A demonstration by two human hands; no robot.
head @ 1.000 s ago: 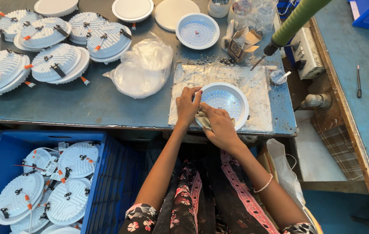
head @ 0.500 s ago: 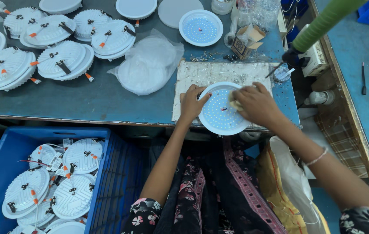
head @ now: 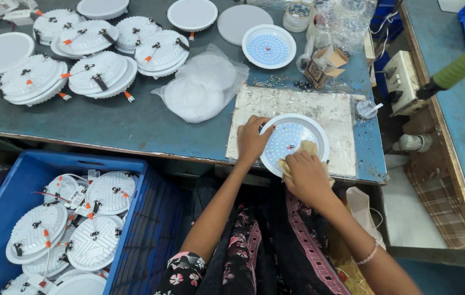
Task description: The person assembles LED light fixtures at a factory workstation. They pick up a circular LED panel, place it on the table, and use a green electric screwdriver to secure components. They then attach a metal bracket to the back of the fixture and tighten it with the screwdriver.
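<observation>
A round white lamp panel (head: 292, 141) with a dotted inner face lies on a scuffed white mat (head: 276, 106) at the table's near edge. My left hand (head: 251, 141) grips the panel's left rim. My right hand (head: 306, 175) presses a small tan cloth (head: 304, 148) against the panel's lower face. Both forearms reach up from my lap.
Several white lamp housings (head: 101, 71) are stacked at the far left of the table, beside a clear plastic bag (head: 202, 87). Another dotted panel (head: 268, 48) and a small cardboard box (head: 322, 65) lie behind the mat. A blue crate (head: 3, 202) of housings stands lower left. Another person's green sleeve (head: 464, 63) reaches in at right.
My right hand has come back from the panel's right side to its lower edge, now with the cloth. The panel has shifted slightly on the mat. The camera view moved closer.
</observation>
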